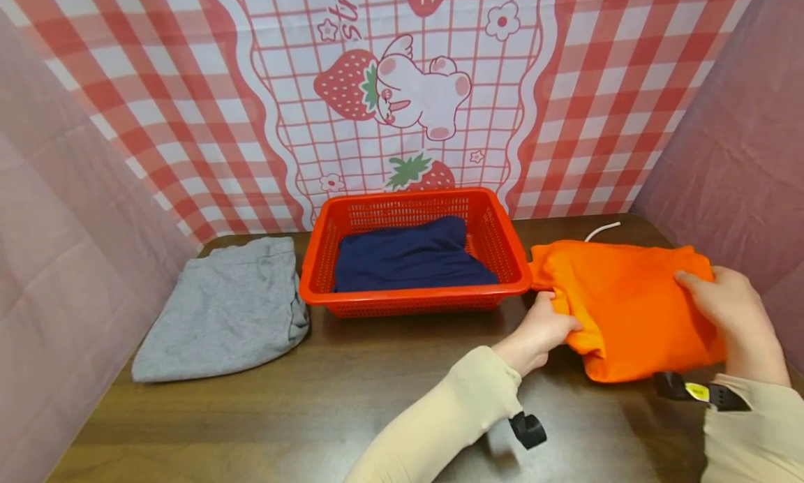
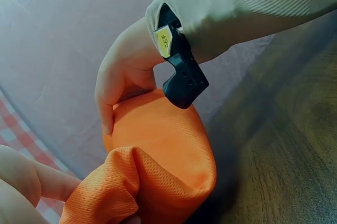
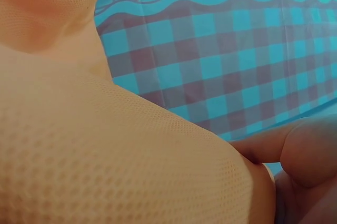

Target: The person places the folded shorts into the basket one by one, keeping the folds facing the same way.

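A folded orange mesh garment (image 1: 641, 308) is held between both hands at the right of the table. My left hand (image 1: 541, 333) pinches its bunched left edge, close to the red basket's corner. On the opposite side, my right hand (image 1: 731, 305) grips the right edge with the thumb on top and the other fingers hidden underneath. In the left wrist view the orange cloth (image 2: 163, 129) sags into a fold between the two hands. Its perforated weave (image 3: 116, 150) fills much of the right wrist view, with right-hand fingers (image 3: 310, 150) at its edge.
A red plastic basket (image 1: 414, 296) stands at the back centre with a folded navy garment (image 1: 408, 256) inside. To its left lies a folded grey garment (image 1: 232, 308) on the wooden table (image 1: 283, 420). A white cord (image 1: 601, 230) shows behind the orange cloth. Curtains enclose the sides.
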Available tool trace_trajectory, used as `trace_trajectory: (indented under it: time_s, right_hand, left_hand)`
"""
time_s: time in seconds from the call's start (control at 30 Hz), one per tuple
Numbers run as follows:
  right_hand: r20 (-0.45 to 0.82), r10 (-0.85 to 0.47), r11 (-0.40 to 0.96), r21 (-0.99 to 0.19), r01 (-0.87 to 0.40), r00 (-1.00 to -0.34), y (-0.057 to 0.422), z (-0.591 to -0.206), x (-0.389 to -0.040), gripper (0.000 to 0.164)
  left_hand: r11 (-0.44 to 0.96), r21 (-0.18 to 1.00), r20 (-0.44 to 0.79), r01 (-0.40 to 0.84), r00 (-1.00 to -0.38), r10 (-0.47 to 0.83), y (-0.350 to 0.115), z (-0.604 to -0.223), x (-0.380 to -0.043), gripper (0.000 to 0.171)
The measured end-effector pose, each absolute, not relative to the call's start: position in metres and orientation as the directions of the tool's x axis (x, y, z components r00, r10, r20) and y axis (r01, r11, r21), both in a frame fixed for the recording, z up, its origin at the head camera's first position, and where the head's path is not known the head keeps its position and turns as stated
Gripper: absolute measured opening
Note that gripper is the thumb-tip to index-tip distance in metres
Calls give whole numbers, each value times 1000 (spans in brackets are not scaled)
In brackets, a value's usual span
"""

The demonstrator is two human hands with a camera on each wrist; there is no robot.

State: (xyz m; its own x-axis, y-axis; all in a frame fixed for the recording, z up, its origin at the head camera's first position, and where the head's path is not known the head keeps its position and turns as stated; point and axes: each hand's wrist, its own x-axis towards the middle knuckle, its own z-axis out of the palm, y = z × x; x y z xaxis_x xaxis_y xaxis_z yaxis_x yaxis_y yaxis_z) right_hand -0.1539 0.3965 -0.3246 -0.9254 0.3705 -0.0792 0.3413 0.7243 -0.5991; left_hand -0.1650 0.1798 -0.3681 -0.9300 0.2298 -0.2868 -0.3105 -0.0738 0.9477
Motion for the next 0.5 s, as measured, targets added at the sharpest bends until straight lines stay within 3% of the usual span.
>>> trace_trajectory:
  time_s: [0.5]
  right_hand:
    - [-37, 357, 784, -531, 321, -933, 398, -320, -151, 64]
  left_hand:
    - [-156, 910, -337, -383, -906, 256, 178, -366, -167, 40]
